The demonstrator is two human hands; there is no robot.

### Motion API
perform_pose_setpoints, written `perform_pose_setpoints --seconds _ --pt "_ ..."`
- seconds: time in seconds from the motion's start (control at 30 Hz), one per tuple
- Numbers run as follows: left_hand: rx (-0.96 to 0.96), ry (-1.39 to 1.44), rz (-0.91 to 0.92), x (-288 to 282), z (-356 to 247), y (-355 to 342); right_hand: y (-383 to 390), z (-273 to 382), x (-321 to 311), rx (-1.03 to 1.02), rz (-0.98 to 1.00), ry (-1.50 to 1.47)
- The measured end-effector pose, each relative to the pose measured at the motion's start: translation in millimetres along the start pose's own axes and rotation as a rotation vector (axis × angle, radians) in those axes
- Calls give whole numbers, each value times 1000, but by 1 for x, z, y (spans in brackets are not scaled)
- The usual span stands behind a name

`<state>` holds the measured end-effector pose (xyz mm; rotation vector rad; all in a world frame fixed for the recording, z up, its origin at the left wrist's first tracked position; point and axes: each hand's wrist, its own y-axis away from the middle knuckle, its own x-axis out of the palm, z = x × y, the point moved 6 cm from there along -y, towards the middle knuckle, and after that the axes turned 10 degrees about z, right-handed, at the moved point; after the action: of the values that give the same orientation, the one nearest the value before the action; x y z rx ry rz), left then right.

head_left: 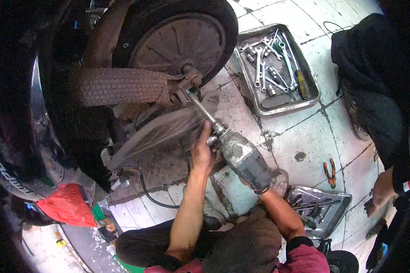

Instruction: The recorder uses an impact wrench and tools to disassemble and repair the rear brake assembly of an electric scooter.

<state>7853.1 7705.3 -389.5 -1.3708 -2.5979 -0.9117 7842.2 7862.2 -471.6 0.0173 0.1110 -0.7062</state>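
An impact wrench (239, 152) with a scuffed metal nose and dark body slants across the middle. Its long extension bar (200, 106) reaches up-left to the hub area of a dirty motorbike wheel (182, 43). The bar's tip meets the bracket (189, 82) beside the axle; the fastener there is hidden. My left hand (202, 152) is closed at the wrench's nose, thumb pointing up along the bar. My right hand (256, 185) grips the rear of the wrench, mostly hidden behind its body, with a dark band at the wrist.
A metal tray (282, 107) of spanners, sockets and a screwdriver lies at the upper right. Pliers (330, 174) and a second tray (337, 214) lie lower right. Another person's hand (380, 195) and dark clothing are at the right. A red bag (70, 204) sits lower left.
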Motion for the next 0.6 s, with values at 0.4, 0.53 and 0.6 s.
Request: perform_pose_setpoints --seconds 0.4,0.53,0.6 --pt "19 176 8 -11 5 -10 -11 40 -44 -250 -151 114" --pt "-7 168 -2 -11 9 -10 -15 52 -46 -237 -189 46" --pt "-11 229 36 -1 13 -11 -3 13 -26 -78 -204 -253"
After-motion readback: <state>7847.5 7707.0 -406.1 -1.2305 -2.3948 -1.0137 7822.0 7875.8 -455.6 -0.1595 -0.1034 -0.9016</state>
